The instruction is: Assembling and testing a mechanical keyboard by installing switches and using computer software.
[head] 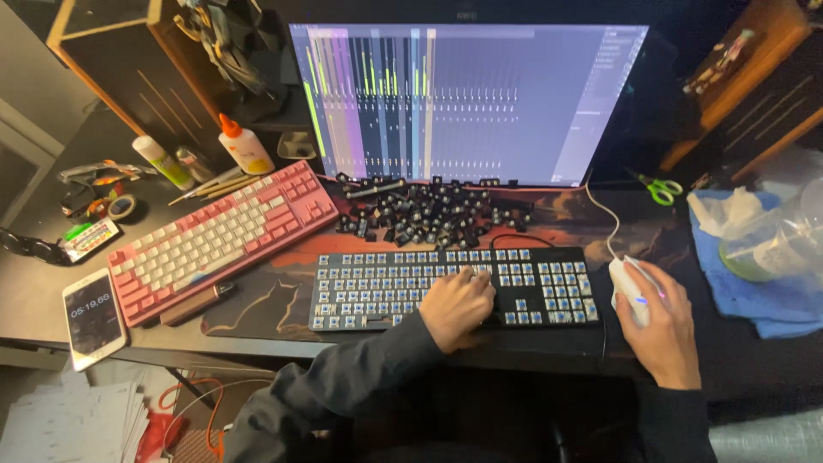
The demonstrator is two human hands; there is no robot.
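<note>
Dark desk (51, 300) is carrying a lit monitor (467, 99) and a loose keycap pile (429, 214). Below the pile, the left hand (457, 306) is resting curled on a stripped black keyboard (377, 287), fingertips touching its switches, holding nothing. Right hand (664, 330) is cupping a white mouse (630, 283) beside it. Pink keyboard (219, 236) and phone (93, 317) are lying further left.

Black keyboard (454, 287), keycaps off (blue switches), beside white mouse (630, 287).
</note>
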